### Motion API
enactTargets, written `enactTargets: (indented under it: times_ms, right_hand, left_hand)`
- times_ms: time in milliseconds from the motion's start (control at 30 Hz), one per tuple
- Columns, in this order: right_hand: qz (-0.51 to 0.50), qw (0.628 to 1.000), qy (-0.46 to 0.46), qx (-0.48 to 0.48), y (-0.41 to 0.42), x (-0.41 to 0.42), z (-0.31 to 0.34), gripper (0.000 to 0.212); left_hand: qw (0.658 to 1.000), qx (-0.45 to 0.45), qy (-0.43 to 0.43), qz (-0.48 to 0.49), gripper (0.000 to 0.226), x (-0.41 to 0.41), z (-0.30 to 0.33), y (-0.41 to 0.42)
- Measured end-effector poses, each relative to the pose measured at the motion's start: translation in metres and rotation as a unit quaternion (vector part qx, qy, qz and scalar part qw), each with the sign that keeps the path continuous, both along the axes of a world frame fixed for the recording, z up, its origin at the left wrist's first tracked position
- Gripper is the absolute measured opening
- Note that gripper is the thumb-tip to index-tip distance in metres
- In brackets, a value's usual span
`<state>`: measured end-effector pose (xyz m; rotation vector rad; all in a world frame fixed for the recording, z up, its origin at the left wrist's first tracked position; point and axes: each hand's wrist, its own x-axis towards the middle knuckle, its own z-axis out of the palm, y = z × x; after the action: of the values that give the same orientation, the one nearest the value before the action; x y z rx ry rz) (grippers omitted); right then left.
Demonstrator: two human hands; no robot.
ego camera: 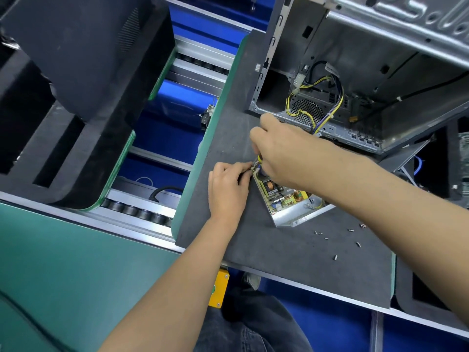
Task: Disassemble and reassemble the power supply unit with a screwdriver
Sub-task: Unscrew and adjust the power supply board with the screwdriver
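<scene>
My dark grey foam mat [291, 255] edges a green bench [50, 250]. The power supply unit [289, 199] shows silver casing, a yellow-green board and copper coils. Yellow and black wires [327, 102] loop inside the silver computer case [380, 72].

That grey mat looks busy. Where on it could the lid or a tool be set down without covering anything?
The grey mat is bare in front of the left hand, down to its near edge, and behind both hands toward the computer case. It is crowded around the power supply unit, and loose screws dot the near-right part.
</scene>
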<state>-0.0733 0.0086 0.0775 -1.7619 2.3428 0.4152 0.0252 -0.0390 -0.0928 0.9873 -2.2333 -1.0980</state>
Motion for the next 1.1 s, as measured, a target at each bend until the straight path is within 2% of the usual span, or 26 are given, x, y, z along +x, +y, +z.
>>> enactTargets:
  times_ms: [133,200,267,400,500,567,633,733,800,867,900,967,1100]
  right_hand:
    - [0.003,0.998,0.057,0.018,-0.005,0.001,0.001,0.011]
    - [-0.011,0.999,0.044,0.022,-0.004,0.004,0.003,0.018]
    - [0.01,0.999,0.024,0.027,-0.004,0.007,0.004,0.013]
    - [0.023,0.997,0.064,0.034,-0.003,0.011,0.007,0.018]
    - [0.033,0.994,0.099,0.035,-0.002,0.015,0.001,0.007]
    - [-0.012,0.995,0.092,0.044,0.001,0.012,-0.001,0.014]
    - [-0.06,0.996,0.046,0.048,0.005,0.005,0.002,0.027]
    - [-0.043,0.999,-0.002,0.03,0.005,0.001,0.011,0.028]
    - [-0.01,0.999,0.018,0.031,0.002,0.002,0.012,0.026]
    - [0.003,0.997,0.071,0.036,-0.001,0.001,0.01,0.008]
    - [0.006,0.995,0.095,0.027,-0.002,0.001,0.008,0.011]
    - [-0.008,0.994,0.108,0.03,0.0,0.003,0.008,0.032]
    - [0.0,0.997,0.07,0.034,0.003,0.009,0.005,0.023]
  left_hand:
    - [1.0,0.009,-0.017,-0.003,0.011,-0.001,-0.001,-0.001]
    - [1.0,0.001,-0.012,0.003,0.009,-0.001,0.001,0.0]
    - [1.0,-0.005,0.001,0.02,0.009,0.0,0.002,0.001]
    - [0.999,-0.013,0.004,0.03,0.008,0.001,0.002,0.0]
    - [1.0,-0.009,-0.011,0.025,0.006,0.0,0.001,0.001]
    - [1.0,0.001,-0.014,0.02,0.008,0.0,0.002,0.001]
    - [1.0,0.012,-0.021,0.013,0.01,0.001,0.004,0.001]
    - [1.0,0.009,-0.01,0.009,0.012,0.002,0.006,0.0]
    - [1.0,0.01,-0.01,0.01,0.013,0.002,0.006,0.0]
    - [1.0,0.01,-0.012,0.01,0.014,0.002,0.005,0.001]
    - [1.0,0.007,-0.012,0.01,0.015,0.002,0.005,0.001]
    - [1.0,0.0,-0.009,0.006,0.017,0.003,0.004,0.001]
    - [1.0,-0.003,-0.023,-0.007,0.016,0.004,0.001,0.0]
